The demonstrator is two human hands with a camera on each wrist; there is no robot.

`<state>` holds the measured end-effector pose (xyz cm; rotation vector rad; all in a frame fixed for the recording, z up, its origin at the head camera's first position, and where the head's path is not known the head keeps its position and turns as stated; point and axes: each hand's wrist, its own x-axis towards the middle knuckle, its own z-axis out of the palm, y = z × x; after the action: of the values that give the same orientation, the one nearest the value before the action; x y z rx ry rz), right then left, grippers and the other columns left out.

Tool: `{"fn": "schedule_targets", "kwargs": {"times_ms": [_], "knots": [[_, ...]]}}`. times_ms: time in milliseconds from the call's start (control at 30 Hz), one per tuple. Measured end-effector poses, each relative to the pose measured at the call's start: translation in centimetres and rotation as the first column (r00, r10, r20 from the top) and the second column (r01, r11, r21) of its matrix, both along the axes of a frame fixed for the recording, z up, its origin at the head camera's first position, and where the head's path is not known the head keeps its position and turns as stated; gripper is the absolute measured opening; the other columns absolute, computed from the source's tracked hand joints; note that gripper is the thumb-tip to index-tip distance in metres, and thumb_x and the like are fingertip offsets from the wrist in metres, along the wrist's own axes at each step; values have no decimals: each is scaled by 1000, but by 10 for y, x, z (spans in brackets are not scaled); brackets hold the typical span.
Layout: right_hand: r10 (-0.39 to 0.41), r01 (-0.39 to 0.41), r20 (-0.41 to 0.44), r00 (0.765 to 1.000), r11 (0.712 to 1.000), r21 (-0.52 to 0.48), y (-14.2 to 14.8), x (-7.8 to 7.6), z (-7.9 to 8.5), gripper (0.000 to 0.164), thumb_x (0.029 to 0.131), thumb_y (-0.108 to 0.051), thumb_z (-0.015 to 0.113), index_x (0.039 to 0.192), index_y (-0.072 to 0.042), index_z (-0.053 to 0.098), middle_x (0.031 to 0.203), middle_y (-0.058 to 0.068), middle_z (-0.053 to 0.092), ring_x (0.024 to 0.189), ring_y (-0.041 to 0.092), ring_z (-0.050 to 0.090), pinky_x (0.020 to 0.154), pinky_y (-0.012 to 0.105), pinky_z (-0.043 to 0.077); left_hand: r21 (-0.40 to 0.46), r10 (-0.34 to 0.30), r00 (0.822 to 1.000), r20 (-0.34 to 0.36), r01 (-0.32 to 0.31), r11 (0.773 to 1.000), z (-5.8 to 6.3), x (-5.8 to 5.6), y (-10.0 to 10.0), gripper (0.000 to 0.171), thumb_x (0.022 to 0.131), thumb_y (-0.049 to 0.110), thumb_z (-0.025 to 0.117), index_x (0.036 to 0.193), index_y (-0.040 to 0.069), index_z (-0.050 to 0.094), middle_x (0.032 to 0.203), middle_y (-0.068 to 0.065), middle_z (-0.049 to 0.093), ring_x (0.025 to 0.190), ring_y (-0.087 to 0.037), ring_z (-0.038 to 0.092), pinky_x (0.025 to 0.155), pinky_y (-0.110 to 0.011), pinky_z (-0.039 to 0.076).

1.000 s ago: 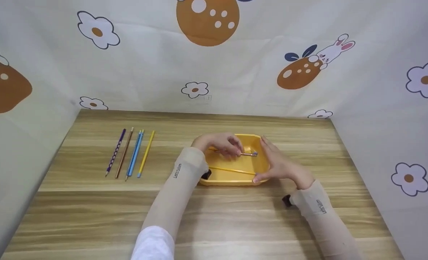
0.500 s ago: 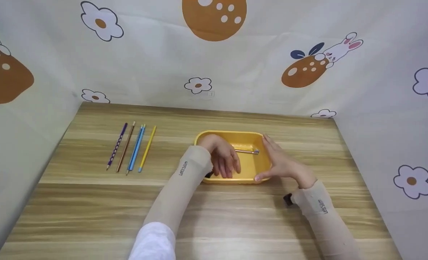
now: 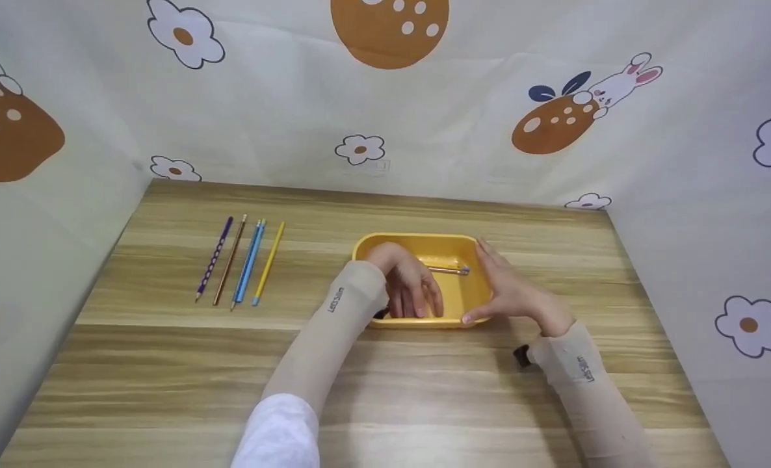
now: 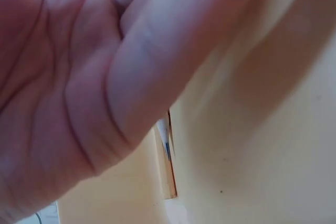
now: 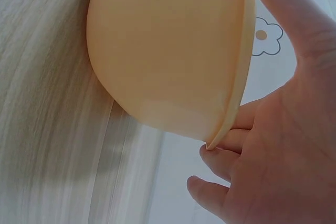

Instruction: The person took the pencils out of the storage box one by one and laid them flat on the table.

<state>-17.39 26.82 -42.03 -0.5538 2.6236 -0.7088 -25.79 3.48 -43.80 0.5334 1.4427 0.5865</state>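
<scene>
My left hand (image 3: pixel 411 279) is inside a yellow plastic basin (image 3: pixel 418 235), wrist bent and fingers pointing down toward its near wall. What its fingertips hold or touch is hidden, so I cannot tell its grip. Beyond them, a copper-coloured pencil (image 3: pixel 449 270) with a blue end lies on the basin floor. In the left wrist view, a sharpened pencil tip (image 4: pixel 167 148) shows below the palm, near the basin's wall. My right hand (image 3: pixel 515 296) holds the basin's right end, thumb at the near corner and fingers along the far side of the rim (image 5: pixel 242 61).
To the left, several pencils lie side by side on the wooden table (image 3: pixel 197 377): a purple one (image 3: pixel 214 259), a brown one (image 3: pixel 230 260), blue ones (image 3: pixel 249 263) and a yellow one (image 3: pixel 268 263). A patterned cloth (image 3: pixel 281 117) hangs around the table.
My left hand has left the copper-coloured pencil and moved toward the basin's near wall, fingers now pointing down. The yellow pencil seen there earlier is out of sight. My right hand stays at the rim.
</scene>
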Motion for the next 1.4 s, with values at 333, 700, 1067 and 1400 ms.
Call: {"fn": "schedule_targets", "kwargs": {"times_ms": [333, 700, 1067, 1400], "knots": [[5, -5, -9, 1000, 1000, 2, 0, -1, 1, 142, 63, -53, 90, 156, 6, 1, 166, 24, -7, 154, 44, 1, 125, 59, 10, 44, -33, 999, 15, 33, 998, 0, -1, 3, 33, 97, 1, 59, 126, 17, 58, 99, -1, 67, 80, -14, 69, 73, -28, 61], [18, -18, 24, 1000, 1000, -6, -2, 0, -2, 142, 65, -53, 89, 157, 5, -1, 166, 23, -9, 153, 44, -2, 124, 60, 8, 197, 88, 995, -47, -77, 977, -6, -6, -2, 18, 99, 0, 56, 103, 17, 55, 85, 3, 64, 72, -7, 64, 65, -22, 60], [23, -23, 5, 1000, 1000, 2, 0, -2, -1, 140, 66, -52, 89, 157, 4, -1, 165, 25, -7, 153, 45, 1, 125, 59, 10, 418, 355, 929, -105, -282, 863, 5, -10, -15, 20, 96, -3, 58, 102, 15, 54, 84, 1, 60, 70, -10, 63, 62, -22, 60], [37, -37, -15, 999, 999, -15, 1, -3, -2, 140, 65, -49, 91, 155, 11, 1, 164, 30, -6, 152, 47, 0, 124, 61, 8, 589, 607, 770, -196, -403, 701, 41, -8, -26, 16, 95, -1, 61, 108, 9, 56, 89, 2, 58, 82, -13, 62, 72, -33, 63]]}}
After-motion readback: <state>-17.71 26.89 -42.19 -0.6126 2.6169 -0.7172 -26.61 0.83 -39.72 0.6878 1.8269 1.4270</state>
